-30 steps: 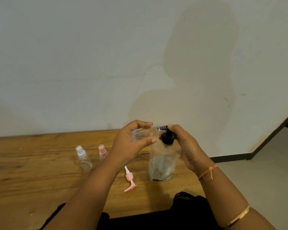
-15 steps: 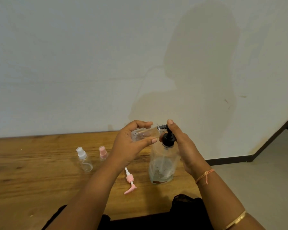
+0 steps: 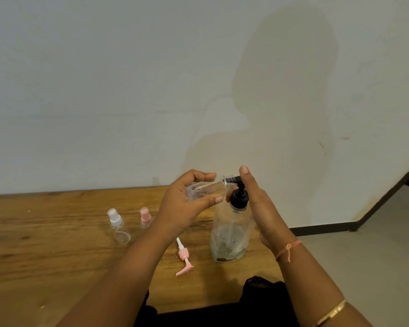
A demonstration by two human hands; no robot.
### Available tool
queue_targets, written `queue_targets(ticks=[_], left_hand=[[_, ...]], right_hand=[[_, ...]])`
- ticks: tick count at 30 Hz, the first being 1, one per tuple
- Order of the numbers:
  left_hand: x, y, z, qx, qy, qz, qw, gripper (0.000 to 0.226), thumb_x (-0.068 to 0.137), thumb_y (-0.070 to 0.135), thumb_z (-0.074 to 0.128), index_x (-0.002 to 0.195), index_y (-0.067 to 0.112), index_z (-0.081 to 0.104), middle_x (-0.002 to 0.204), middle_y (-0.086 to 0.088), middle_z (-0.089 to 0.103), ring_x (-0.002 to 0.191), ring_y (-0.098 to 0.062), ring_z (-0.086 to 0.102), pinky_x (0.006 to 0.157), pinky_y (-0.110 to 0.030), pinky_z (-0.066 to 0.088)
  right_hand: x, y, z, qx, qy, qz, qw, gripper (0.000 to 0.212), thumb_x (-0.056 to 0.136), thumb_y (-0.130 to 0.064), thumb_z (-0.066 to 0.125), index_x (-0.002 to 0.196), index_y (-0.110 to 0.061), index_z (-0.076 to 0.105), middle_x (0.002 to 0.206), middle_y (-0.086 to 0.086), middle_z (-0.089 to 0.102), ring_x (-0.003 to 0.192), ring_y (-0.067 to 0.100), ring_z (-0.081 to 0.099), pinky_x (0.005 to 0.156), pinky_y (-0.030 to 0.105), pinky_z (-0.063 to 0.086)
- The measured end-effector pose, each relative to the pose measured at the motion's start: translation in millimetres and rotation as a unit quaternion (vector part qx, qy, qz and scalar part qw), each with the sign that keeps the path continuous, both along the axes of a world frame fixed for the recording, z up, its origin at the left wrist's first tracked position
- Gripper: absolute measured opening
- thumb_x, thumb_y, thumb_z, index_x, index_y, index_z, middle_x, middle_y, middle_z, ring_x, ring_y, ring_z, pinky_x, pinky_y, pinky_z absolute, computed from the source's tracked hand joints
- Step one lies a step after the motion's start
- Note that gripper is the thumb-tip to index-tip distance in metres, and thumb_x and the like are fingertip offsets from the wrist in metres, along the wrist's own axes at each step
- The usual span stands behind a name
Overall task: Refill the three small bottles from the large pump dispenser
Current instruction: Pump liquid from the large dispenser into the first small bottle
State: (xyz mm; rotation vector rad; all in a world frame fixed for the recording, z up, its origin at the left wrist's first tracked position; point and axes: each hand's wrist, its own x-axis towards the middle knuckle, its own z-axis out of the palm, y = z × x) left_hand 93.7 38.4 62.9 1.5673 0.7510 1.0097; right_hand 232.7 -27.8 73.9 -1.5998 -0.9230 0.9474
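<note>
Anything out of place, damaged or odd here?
The large pump dispenser looks crumpled and dented, with brownish residue at its base. A pink pump top lies loose on the table. The left hand holds an uncapped small bottle.

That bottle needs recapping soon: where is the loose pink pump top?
Head view: the pink pump top lies on the wooden table, just left of the large dispenser, beside the left forearm.

The left hand (image 3: 182, 204) hides most of the pink-capped bottle (image 3: 145, 214).
</note>
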Motion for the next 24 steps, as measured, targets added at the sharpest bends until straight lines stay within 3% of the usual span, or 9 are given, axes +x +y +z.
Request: queue_targets(ticks=[4, 8, 12, 14, 19, 21, 24], left_hand=[[1.2, 0.3, 0.1, 0.001, -0.002, -0.002, 1.0, 0.035, 0.066, 0.005, 0.079, 0.093, 0.022, 0.064, 0.107, 0.01, 0.068, 0.104, -0.011, 0.064, 0.089, -0.03, 0.053], [1.6, 0.3, -2.3, -0.008, -0.004, -0.009, 1.0, 0.035, 0.065, 0.003, 0.079, 0.09, 0.021, 0.064, 0.106, 0.008, 0.068, 0.099, -0.01, 0.066, 0.084, -0.025, 0.055], [1.3, 0.0, -4.5, -0.023, -0.007, -0.02, 1.0, 0.034, 0.065, -0.001, 0.078, 0.089, 0.019, 0.063, 0.105, 0.007, 0.068, 0.097, -0.011, 0.067, 0.083, -0.027, 0.055], [0.8, -0.8, -4.6, -0.018, -0.008, -0.015, 1.0, 0.034, 0.065, -0.001, 0.078, 0.088, 0.019, 0.063, 0.105, 0.006, 0.068, 0.098, -0.009, 0.066, 0.084, -0.025, 0.054], [1.9, -3.8, -2.9, -0.012, -0.035, 0.0, 0.999, 0.033, 0.066, -0.003, 0.077, 0.087, 0.018, 0.06, 0.105, 0.008, 0.067, 0.095, -0.005, 0.066, 0.084, -0.023, 0.054], [2.6, -4.8, -2.8, -0.013, -0.039, 0.001, 0.999, 0.034, 0.066, -0.004, 0.076, 0.086, 0.018, 0.06, 0.105, 0.009, 0.067, 0.092, -0.003, 0.067, 0.082, -0.022, 0.054], [2.4, -5.1, -5.5, -0.017, -0.039, 0.004, 0.999, 0.035, 0.066, -0.004, 0.077, 0.084, 0.022, 0.059, 0.104, 0.01, 0.067, 0.096, -0.008, 0.067, 0.086, -0.027, 0.054]], right_hand=[[2.0, 0.2, 1.2, -0.01, 0.002, 0.005, 1.0, 0.07, 0.068, -0.075, 0.032, 0.088, -0.018, 0.069, 0.093, 0.002, 0.069, 0.093, 0.017, 0.061, 0.093, 0.035, 0.04], [6.6, -0.2, -1.5, -0.022, 0.038, 0.011, 0.999, 0.049, 0.083, -0.062, 0.045, 0.093, -0.021, 0.07, 0.104, 0.004, 0.069, 0.105, 0.019, 0.059, 0.105, 0.044, 0.038], [9.1, 1.5, -0.6, -0.028, 0.037, 0.018, 0.999, 0.041, 0.086, -0.056, 0.047, 0.091, -0.023, 0.071, 0.103, 0.001, 0.07, 0.103, 0.015, 0.059, 0.104, 0.041, 0.039], [6.6, 0.1, 0.4, -0.018, 0.028, 0.017, 0.999, 0.044, 0.084, -0.059, 0.046, 0.092, -0.023, 0.07, 0.102, -0.001, 0.069, 0.101, 0.014, 0.059, 0.1, 0.038, 0.04], [1.5, -0.9, 2.5, -0.01, -0.004, 0.024, 1.0, 0.078, 0.065, -0.082, 0.034, 0.097, -0.021, 0.07, 0.099, 0.0, 0.071, 0.1, 0.015, 0.061, 0.102, 0.041, 0.039], [2.5, -0.9, 4.2, -0.015, 0.003, 0.035, 0.999, 0.078, 0.065, -0.08, 0.029, 0.104, -0.025, 0.069, 0.104, -0.001, 0.07, 0.106, 0.013, 0.058, 0.107, 0.043, 0.034], [4.8, -2.9, 5.6, -0.017, 0.019, 0.033, 0.999, 0.061, 0.069, -0.073, 0.038, 0.083, -0.023, 0.071, 0.095, 0.0, 0.071, 0.1, 0.009, 0.058, 0.108, 0.043, 0.031]])
